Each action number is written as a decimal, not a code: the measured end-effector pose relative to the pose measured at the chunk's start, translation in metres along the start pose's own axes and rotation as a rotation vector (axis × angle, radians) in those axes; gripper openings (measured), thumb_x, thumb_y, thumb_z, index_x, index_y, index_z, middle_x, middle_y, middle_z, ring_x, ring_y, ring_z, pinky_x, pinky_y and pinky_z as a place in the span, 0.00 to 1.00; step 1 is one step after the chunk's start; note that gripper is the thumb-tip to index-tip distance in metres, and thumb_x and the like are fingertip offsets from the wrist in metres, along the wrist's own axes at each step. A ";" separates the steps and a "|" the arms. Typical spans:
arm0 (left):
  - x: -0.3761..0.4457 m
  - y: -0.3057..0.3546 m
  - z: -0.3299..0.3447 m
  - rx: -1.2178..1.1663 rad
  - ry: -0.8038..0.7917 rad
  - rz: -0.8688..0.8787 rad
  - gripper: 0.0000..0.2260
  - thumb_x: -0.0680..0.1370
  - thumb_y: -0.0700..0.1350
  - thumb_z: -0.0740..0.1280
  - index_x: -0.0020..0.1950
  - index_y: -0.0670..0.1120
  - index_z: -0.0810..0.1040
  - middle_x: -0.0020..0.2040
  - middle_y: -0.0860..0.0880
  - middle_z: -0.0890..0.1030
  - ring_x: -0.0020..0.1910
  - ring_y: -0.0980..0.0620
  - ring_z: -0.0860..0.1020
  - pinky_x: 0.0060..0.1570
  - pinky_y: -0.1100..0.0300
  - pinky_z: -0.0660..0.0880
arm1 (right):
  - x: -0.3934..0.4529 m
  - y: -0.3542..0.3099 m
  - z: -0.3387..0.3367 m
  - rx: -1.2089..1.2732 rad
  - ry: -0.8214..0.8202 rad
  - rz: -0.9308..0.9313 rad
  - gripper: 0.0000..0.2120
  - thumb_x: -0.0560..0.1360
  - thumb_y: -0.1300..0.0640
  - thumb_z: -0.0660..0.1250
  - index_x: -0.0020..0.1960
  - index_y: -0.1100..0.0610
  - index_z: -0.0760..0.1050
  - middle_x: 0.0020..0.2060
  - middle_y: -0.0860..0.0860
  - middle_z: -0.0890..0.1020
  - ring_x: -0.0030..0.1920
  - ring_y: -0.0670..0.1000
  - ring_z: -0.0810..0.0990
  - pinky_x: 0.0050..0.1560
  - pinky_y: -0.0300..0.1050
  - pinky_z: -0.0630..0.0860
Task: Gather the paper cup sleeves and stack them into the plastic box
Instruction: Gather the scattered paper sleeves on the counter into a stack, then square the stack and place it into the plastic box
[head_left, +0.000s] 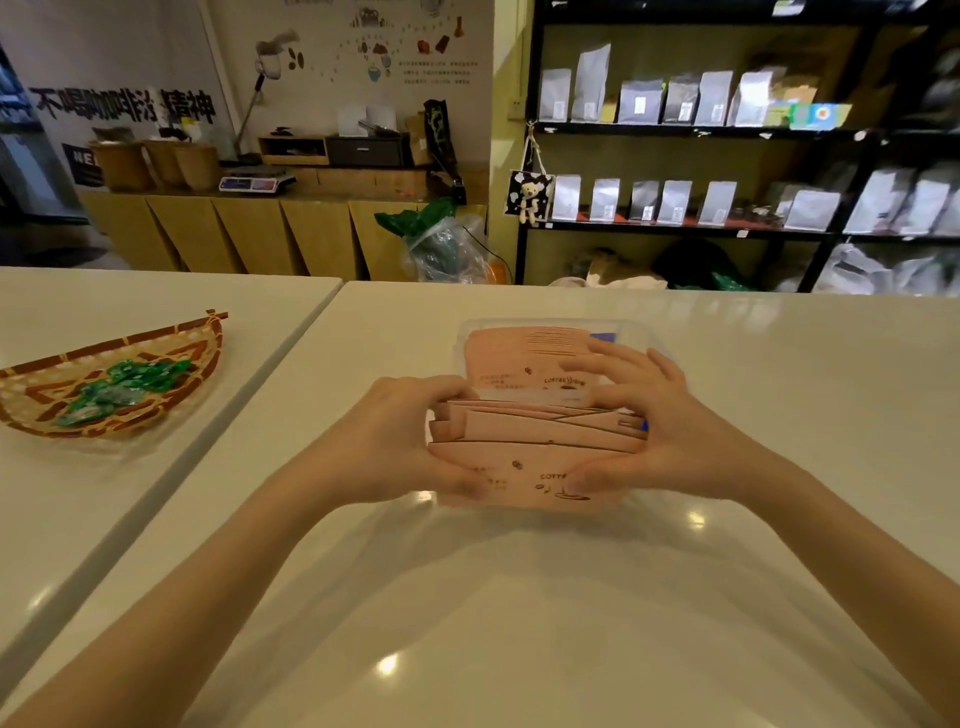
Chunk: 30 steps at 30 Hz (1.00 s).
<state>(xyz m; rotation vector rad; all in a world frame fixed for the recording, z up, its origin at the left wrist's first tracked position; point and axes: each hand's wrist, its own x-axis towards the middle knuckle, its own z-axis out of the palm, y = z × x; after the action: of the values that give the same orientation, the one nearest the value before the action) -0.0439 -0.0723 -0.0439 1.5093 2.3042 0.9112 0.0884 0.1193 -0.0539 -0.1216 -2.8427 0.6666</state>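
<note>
Because both hands wrap the bundle of sleeves (535, 447) from its two ends, its sides are hidden and the count is unsure: about five pink edges fan out between the palms. The left hand (400, 441) and the right hand (670, 436) press inward, fingers curled over the top edges, thumbs on the near face. Just beyond the grip lies the clear box (550, 327), its near wall covered by the bundle, with at least one sleeve flat inside. Far left of the grip, one woven tray (31, 395) holds green candies (130, 387), too blurred to count. All rest on white tables (519, 623).
</note>
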 end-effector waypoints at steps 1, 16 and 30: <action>0.003 0.000 0.006 -0.021 -0.005 0.007 0.19 0.61 0.47 0.77 0.46 0.58 0.73 0.41 0.65 0.76 0.43 0.63 0.76 0.37 0.73 0.72 | -0.004 0.004 0.001 -0.001 -0.002 0.015 0.21 0.57 0.34 0.68 0.49 0.32 0.71 0.63 0.30 0.60 0.68 0.34 0.49 0.71 0.52 0.34; 0.013 -0.014 0.042 -0.161 -0.108 0.009 0.21 0.61 0.48 0.77 0.47 0.63 0.73 0.44 0.73 0.78 0.50 0.71 0.74 0.43 0.79 0.70 | -0.024 0.029 0.014 0.008 -0.035 0.033 0.27 0.58 0.36 0.69 0.55 0.38 0.68 0.73 0.40 0.55 0.69 0.36 0.41 0.71 0.51 0.31; 0.003 -0.026 0.034 -0.103 -0.084 -0.025 0.22 0.60 0.53 0.76 0.49 0.64 0.70 0.45 0.70 0.77 0.51 0.73 0.71 0.46 0.76 0.69 | -0.022 0.036 0.009 -0.012 -0.031 0.040 0.24 0.55 0.35 0.71 0.48 0.39 0.70 0.73 0.38 0.51 0.68 0.34 0.35 0.68 0.43 0.28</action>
<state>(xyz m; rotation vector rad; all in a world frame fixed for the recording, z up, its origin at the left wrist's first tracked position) -0.0469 -0.0642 -0.0858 1.4457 2.1776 0.9272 0.1091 0.1446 -0.0818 -0.1719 -2.8815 0.6649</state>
